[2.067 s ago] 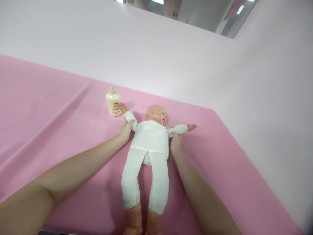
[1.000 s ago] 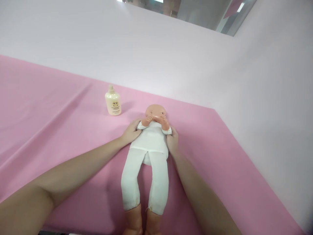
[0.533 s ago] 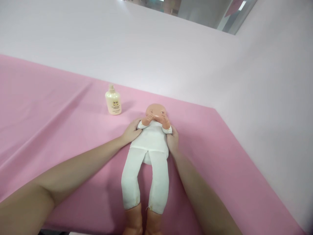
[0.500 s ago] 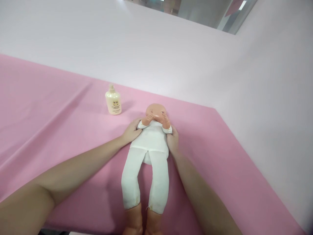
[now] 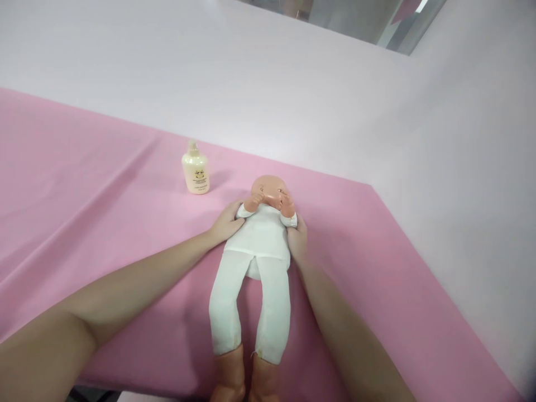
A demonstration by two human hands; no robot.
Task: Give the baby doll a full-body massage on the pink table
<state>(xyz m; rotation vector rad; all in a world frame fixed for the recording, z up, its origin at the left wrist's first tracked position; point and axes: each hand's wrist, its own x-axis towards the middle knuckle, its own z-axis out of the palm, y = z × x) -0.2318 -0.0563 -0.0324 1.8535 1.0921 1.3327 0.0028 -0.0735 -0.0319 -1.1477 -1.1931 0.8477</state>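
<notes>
A baby doll (image 5: pixel 262 234) in white cloth lies on its back on the pink sheet, feet toward me and its hands raised before its face. My left hand (image 5: pixel 228 223) grips the doll's side below its arm, thumb on the front and the other fingers partly hidden. On the opposite side, my right hand (image 5: pixel 297 241) is closed round the doll's upper body, most of its fingers out of sight behind the doll's arm. Beyond my left hand stands a cream-coloured lotion bottle (image 5: pixel 196 170) with dark print, upright and touched by neither hand.
The pink sheet (image 5: pixel 138 223) covers the table, with a long raised fold on the left. A white wall (image 5: pixel 251 89) rises along the far edge and the right side. At the top is a window (image 5: pixel 352 25).
The view has shifted very slightly. Both hands keep the same hold on the doll, and the bottle stays where it was.
</notes>
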